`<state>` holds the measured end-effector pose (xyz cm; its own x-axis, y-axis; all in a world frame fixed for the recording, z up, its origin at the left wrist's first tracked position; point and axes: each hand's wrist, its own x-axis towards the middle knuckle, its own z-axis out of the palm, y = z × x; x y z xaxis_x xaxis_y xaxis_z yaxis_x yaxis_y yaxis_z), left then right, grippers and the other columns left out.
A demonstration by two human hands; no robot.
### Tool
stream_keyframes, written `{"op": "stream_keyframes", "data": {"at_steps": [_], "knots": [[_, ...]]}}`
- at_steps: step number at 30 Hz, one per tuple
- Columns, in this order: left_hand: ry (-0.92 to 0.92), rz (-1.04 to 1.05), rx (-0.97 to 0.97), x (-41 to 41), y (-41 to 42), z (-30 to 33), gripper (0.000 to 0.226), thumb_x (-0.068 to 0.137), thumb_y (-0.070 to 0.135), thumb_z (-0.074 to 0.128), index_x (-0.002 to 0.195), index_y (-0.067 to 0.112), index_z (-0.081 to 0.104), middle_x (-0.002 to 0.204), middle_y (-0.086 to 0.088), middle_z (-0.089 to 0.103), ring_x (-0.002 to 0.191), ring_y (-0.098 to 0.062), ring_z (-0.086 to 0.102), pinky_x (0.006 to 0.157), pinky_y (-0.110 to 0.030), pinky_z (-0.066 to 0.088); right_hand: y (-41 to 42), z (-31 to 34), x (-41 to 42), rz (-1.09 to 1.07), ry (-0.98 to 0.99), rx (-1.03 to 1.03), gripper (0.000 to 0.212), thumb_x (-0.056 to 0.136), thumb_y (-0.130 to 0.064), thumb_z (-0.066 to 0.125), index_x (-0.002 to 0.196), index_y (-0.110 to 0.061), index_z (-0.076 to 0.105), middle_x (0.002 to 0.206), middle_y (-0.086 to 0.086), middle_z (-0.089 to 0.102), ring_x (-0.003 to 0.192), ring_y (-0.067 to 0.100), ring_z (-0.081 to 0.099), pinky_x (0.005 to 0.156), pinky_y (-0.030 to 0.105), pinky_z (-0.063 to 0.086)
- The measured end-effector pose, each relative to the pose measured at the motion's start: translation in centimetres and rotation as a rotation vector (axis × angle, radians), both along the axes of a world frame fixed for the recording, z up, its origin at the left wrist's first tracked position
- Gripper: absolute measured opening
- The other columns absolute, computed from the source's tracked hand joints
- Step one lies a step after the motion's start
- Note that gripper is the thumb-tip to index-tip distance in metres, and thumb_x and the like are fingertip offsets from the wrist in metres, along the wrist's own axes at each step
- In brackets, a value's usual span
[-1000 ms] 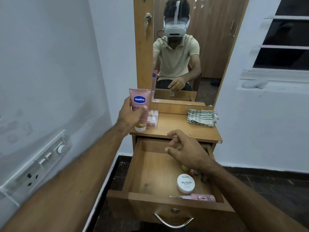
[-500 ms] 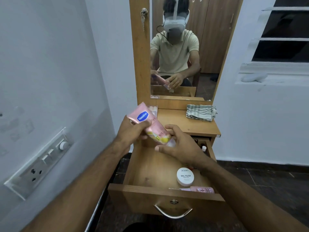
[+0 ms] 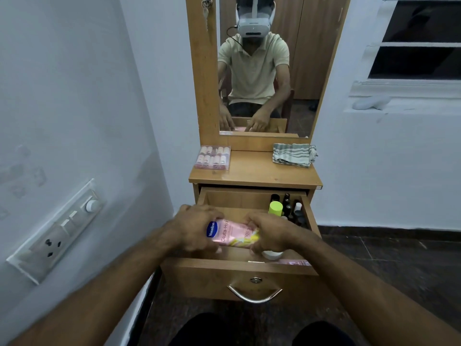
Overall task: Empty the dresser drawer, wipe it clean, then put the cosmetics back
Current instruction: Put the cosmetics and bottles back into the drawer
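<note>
Mirror point(image 3: 264, 71) on the wooden dresser frame, keys point(image 3: 206, 6) hanging at its upper left. Switchboard point(image 3: 57, 231) on the wall, left of and below the mirror. Window point(image 3: 419, 41) to the mirror's right, a white object point(image 3: 371, 102) on its sill. Dark floor point(image 3: 399, 265) below

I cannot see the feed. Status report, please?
Left hand, right hand both grip pink tube, sideways over open drawer. Bottles back-right. Path clear.
</note>
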<state>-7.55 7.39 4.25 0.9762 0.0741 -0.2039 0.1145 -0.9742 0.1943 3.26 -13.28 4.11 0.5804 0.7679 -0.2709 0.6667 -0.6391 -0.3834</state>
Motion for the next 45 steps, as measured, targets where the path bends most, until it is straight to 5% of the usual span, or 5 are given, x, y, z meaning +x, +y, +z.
{"op": "stream_keyframes", "data": {"at_steps": [5, 19, 24, 27, 45], "knots": [[0.028, -0.091, 0.085, 0.5, -1.4, -0.5, 0.075, 0.079, 0.057, 0.073, 0.145, 0.035, 0.046, 0.139, 0.012, 0.058, 0.127, -0.013, 0.050, 0.115, -0.039, 0.019, -0.6, 0.2, 0.7, 0.030, -0.025, -0.100, 0.070, 0.078, -0.023, 0.084, 0.138, -0.026, 0.048, 0.130, -0.002, 0.057, 0.108, 0.015, 0.053, 0.080, 0.027, 0.042], [0.103, -0.194, 0.041, 1.6, -1.3, -2.2, 0.060, 0.082, 0.047, 0.073, 0.138, 0.032, 0.057, 0.125, 0.008, 0.062, 0.110, -0.014, 0.058, 0.093, -0.036, 0.053, -2.0, 0.5, 2.2, 0.109, 0.122, -0.254, 0.080, 0.088, -0.004, 0.067, 0.156, -0.020, 0.028, 0.152, 0.003, 0.048, 0.137, 0.021, 0.047, 0.109, 0.034, 0.044], [0.128, -0.198, 0.019, 2.0, -1.2, -2.4, 0.059, 0.083, 0.045, 0.074, 0.138, 0.031, 0.057, 0.127, 0.007, 0.062, 0.111, -0.014, 0.057, 0.095, -0.035, 0.052, -2.4, -0.8, 2.9, 0.152, -0.223, -0.292, 0.068, 0.084, -0.005, 0.071, 0.143, -0.028, 0.047, 0.137, 0.001, 0.061, 0.118, 0.022, 0.060, 0.082, 0.033, 0.051], [0.145, -0.178, 0.003, 2.1, -1.2, -2.2, 0.060, 0.082, 0.042, 0.077, 0.138, 0.031, 0.057, 0.127, 0.008, 0.061, 0.111, -0.014, 0.057, 0.095, -0.033, 0.052, -2.0, -1.4, 2.5, 0.230, -0.354, -0.383, 0.081, 0.075, -0.019, 0.084, 0.146, -0.031, 0.047, 0.141, -0.005, 0.060, 0.125, 0.021, 0.057, 0.088, 0.040, 0.054], [0.199, -0.196, 0.009, 2.6, -1.6, -2.5, 0.057, 0.087, 0.041, 0.072, 0.141, 0.029, 0.056, 0.129, 0.005, 0.064, 0.111, -0.015, 0.058, 0.092, -0.028, 0.048, 2.5, 0.8, 4.6, 0.291, -0.432, -0.390, 0.068, 0.091, -0.019, 0.064, 0.152, -0.029, 0.038, 0.138, 0.005, 0.060, 0.121, 0.028, 0.060, 0.072, 0.037, 0.044]]}}
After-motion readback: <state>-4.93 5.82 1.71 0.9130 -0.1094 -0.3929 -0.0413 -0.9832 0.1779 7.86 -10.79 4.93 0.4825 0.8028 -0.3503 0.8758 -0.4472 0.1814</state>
